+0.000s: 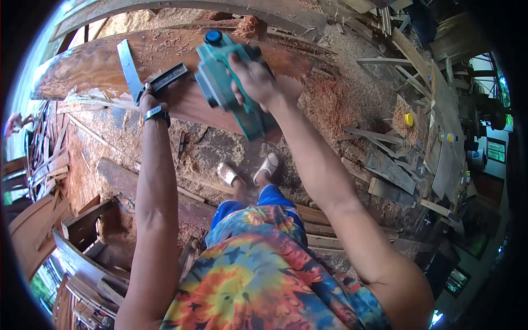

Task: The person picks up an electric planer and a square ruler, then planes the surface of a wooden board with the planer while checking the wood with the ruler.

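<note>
While the right grip [254, 81] alone holds a planer [221, 67], the left grip [148, 100] a square [167, 79], slipping could dent the near edge of the board [165, 52].

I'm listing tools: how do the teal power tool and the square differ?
The power tool is bulky; the square is slim. The power tool is mostly teal; the square is black and silver. The right hand holds the power tool, the left hand the square. Both are handheld.
</note>
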`<state>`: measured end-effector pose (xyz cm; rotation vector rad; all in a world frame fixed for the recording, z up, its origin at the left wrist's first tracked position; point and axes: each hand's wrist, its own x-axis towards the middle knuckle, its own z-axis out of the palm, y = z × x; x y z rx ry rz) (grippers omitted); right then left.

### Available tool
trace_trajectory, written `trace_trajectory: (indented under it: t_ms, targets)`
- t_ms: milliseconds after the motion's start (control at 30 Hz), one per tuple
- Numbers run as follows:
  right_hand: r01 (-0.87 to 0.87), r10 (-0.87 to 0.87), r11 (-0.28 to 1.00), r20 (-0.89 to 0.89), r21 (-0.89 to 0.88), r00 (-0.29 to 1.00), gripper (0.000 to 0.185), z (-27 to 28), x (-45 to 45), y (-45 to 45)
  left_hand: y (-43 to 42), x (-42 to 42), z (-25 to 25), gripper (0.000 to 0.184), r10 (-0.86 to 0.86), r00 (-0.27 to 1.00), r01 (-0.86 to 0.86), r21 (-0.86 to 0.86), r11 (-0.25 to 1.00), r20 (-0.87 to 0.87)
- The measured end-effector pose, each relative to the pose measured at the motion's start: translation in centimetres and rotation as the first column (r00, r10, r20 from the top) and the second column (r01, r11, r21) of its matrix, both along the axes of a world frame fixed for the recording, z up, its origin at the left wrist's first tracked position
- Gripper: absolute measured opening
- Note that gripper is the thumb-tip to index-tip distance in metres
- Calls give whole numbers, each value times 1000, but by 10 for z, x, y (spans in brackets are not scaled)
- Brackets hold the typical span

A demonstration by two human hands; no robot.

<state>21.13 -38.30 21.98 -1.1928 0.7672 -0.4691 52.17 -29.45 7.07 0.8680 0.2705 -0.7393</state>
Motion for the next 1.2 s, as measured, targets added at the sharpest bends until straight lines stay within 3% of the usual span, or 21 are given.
trace_trajectory:
  t_ms: [167,300,367,467,700,833,967,1067,1200]
  targets:
    - [-22,21,1000,-72,-22,997,50,12,-90,84,16,19,-19,12,40,999,-39,-94,995,6]
    - [-60,63,998,-159,22,985,65,18,-160,144,112,-2,26,16,-22,1000,18,-183,983,-21]
    - [-59,68,996,-151,63,986,69,17,-160,142,149,-6,21,16,64,993,-55,-90,994,101]
    - [-119,124,992,-141,42,982,67,19,-134,117,199,-28,36,15,177,983,-176,-27,984,56]
    - [-195,194,980,-41,-37,980,57,7,6,27,306,-78,9,15,267,962,-270,70,960,57]
    - [-221,224,970,13,-105,975,60,1,115,-36,318,-129,15,13,373,928,-368,178,913,5]
    - [-203,194,969,-75,-138,978,54,2,189,-75,314,-168,31,12,354,935,-347,219,912,11]
    - [-255,251,962,-59,-98,966,58,1,160,-61,306,-183,44,13,283,956,-293,293,910,77]
    - [-286,277,951,-84,-118,957,54,8,54,-23,277,-194,65,21,195,956,-271,398,876,221]
